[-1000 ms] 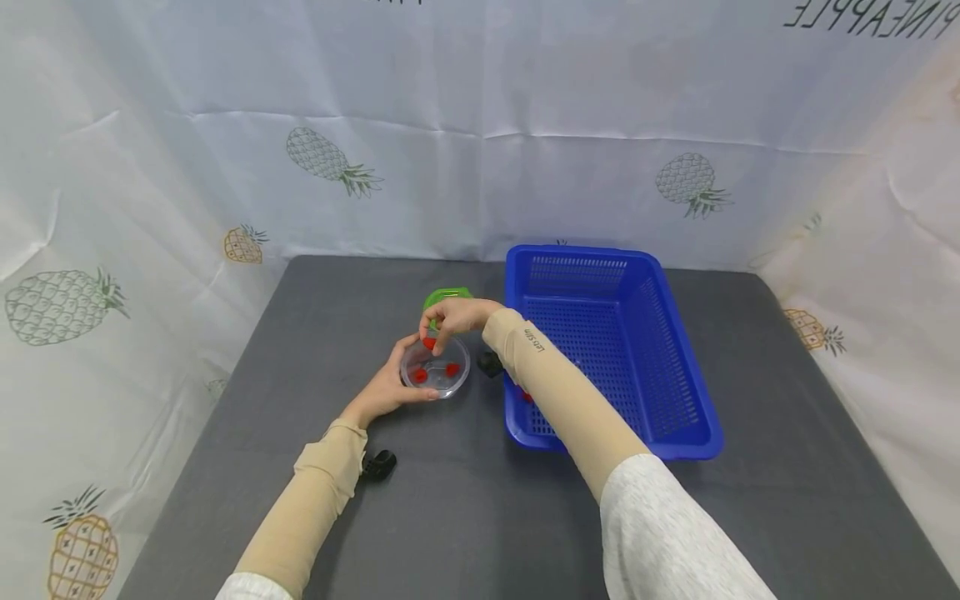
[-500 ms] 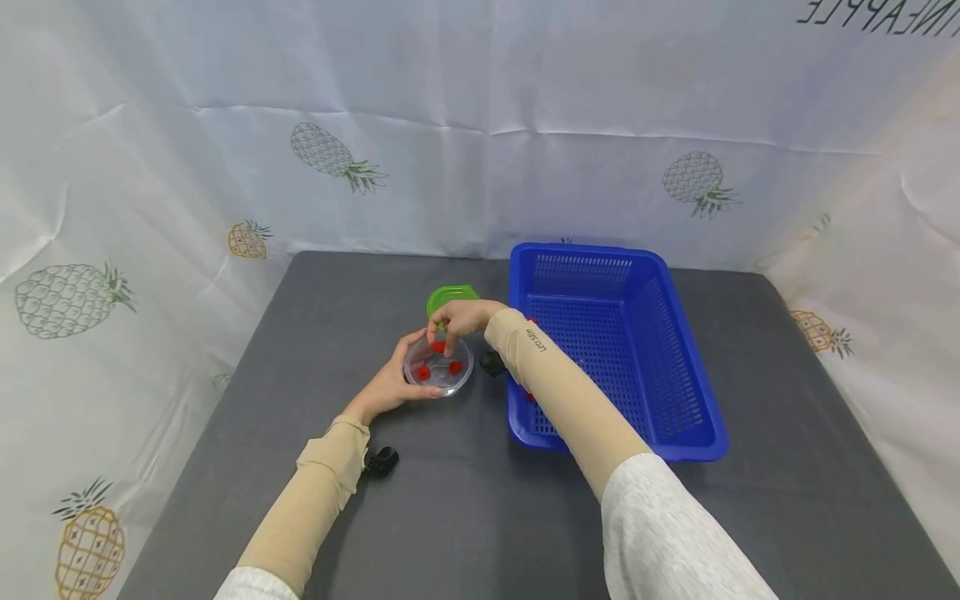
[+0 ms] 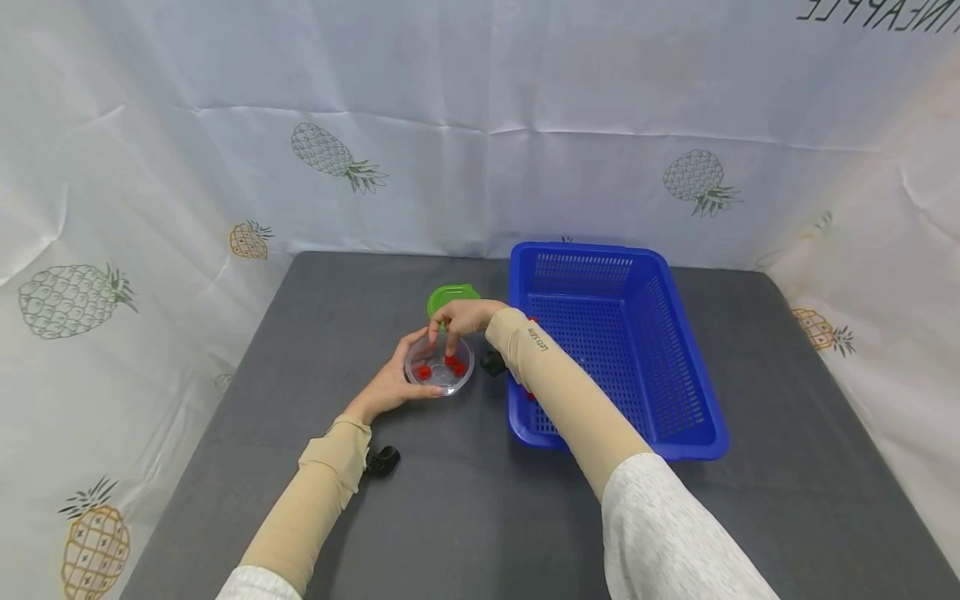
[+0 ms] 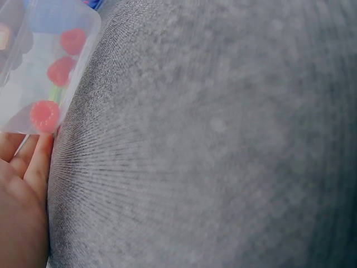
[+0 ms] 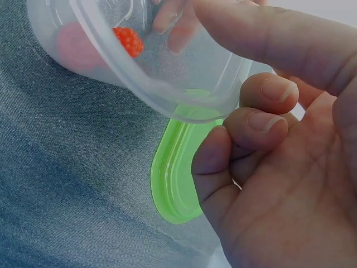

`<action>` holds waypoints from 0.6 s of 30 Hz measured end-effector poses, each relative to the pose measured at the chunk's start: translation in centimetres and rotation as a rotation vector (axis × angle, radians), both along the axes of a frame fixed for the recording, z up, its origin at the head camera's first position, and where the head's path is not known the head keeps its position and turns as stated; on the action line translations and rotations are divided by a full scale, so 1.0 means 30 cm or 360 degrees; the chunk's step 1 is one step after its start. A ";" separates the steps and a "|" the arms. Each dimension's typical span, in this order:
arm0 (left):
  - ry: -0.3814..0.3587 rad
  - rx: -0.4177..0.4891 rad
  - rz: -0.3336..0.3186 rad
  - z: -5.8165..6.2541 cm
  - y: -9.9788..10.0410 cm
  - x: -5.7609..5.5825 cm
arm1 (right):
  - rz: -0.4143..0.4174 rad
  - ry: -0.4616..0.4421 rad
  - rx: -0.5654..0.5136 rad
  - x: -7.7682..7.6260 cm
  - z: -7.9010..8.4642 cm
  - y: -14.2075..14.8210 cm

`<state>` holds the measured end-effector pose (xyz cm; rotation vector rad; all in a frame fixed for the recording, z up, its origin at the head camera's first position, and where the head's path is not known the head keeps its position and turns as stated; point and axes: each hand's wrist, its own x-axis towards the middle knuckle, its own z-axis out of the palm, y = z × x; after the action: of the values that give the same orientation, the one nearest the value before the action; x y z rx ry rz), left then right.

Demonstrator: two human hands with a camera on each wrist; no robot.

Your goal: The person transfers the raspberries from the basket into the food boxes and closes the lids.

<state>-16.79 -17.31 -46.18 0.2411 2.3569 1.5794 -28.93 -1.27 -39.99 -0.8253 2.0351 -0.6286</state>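
Observation:
A clear plastic tub point(image 3: 442, 388) stands on the grey table, with several red raspberries point(image 3: 424, 372) on its bottom. From the left side my left hand point(image 3: 390, 383) grips it, thumb along the near wall and fingers around the far side. My right hand point(image 3: 467, 315) reaches over the far rim, thumb and forefinger pointing down inside, close above a raspberry point(image 3: 450, 361). In the right wrist view its other fingers point(image 5: 262, 128) are loosely bent outside the wall. Through the tub's wall in the left wrist view, three raspberries point(image 4: 46, 115) lie in a row.
A green lid point(image 3: 452, 292) lies just behind the tub, partly covered by the right hand. To the right stands a blue perforated basket point(image 3: 585, 250), where bits of red point(image 3: 531, 396) show beside the right forearm. Pineapple-print cloth hangs behind the table.
The raspberry pinched in my right fingers has gone down into the tub and now sits beside another one. My left hand keeps its grip on the tub.

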 end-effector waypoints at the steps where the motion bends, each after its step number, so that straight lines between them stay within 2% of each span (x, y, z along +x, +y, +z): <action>1: 0.0001 -0.0003 0.0001 0.000 0.001 0.000 | -0.0002 0.0002 0.0003 0.000 0.001 0.001; 11: 0.0004 -0.0016 0.0003 -0.001 0.004 0.003 | 0.0021 -0.0021 0.0041 0.011 0.015 0.004; 18: 0.0020 0.0019 0.0001 -0.001 -0.001 0.005 | 0.0013 -0.0026 0.0015 0.022 0.051 0.000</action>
<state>-16.63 -17.33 -46.22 0.2536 2.3576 1.5972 -28.25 -1.28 -38.47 -0.8201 2.0175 -0.6191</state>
